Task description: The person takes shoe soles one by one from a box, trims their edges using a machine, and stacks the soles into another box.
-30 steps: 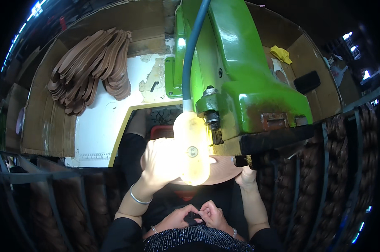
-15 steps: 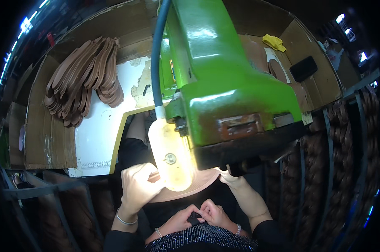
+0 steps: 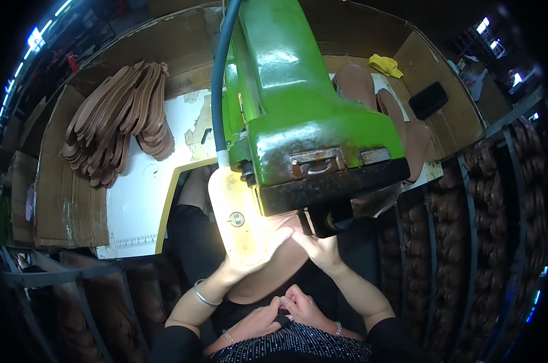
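A flat, tan, rounded sheet piece lies under the head of a green machine. My left hand, with a bangle at its wrist, holds the piece from the left, fingers pointing inward. A glowing pale lamp on a blue hose covers part of that hand. Opposite it, my right hand grips the piece's right side just below the machine's black lower part. The two hands nearly meet. Between my forearms, a second, smaller pair of clasped hands shows above glittery dark cloth; whose they are I cannot tell.
A pile of tan sole-shaped pieces rests on the white worktop at left. More tan pieces, a yellow cloth and a black flat object lie at right. Cardboard walls surround the top; stacked racks stand beside.
My left hand has moved inward from the piece's left edge toward my right hand, and the piece has turned. The camera view has shifted slightly, showing more tan pieces at right.
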`<state>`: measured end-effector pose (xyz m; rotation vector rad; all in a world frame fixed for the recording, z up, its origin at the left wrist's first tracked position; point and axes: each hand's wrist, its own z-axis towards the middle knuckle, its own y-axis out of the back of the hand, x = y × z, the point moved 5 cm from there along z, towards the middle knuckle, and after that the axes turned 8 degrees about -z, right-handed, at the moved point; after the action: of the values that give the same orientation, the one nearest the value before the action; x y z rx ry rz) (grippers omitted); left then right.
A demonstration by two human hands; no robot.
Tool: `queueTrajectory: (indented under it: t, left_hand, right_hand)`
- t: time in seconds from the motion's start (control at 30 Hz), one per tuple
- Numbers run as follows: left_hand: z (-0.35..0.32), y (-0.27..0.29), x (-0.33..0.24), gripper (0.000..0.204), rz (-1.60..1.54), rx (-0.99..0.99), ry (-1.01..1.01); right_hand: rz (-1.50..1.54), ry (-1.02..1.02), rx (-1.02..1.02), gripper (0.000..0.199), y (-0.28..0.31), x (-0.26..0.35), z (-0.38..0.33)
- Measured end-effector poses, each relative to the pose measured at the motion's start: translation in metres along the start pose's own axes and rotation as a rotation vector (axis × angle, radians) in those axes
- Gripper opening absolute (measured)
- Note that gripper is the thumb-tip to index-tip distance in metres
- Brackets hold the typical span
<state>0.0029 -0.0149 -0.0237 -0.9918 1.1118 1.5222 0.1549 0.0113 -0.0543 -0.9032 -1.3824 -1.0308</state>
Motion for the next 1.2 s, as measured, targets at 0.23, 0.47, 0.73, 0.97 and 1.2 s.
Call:
queueTrajectory:
  t: [0.23,0.47,0.73,0.97,1.2]
  left_hand:
    - [-0.007,-0.006,-0.009,0.018,0.050,-0.107,0.023]
    - [-0.011,-0.014,-0.004,0.024,-0.121,0.033,0.107]
    - [-0.024,-0.018,0.015,0.024,-0.101,0.051,0.182]
    - [-0.007,-0.022,-0.006,0.013,-0.287,-0.062,0.061]
    - [-0.035,-0.011,0.030,0.028,-0.314,-0.132,0.090]
  right_hand:
    - [-0.021,-0.181,0.401,0.042,-0.010,-0.047,-0.081]
    - [-0.187,-0.130,0.348,0.032,0.024,-0.046,-0.086]
    - [0.004,-0.274,0.017,0.026,0.088,-0.056,-0.083]
    - [0.015,-0.503,0.281,0.048,0.064,-0.090,-0.118]
    - [0.227,-0.432,-0.024,0.043,0.101,-0.055,-0.120]
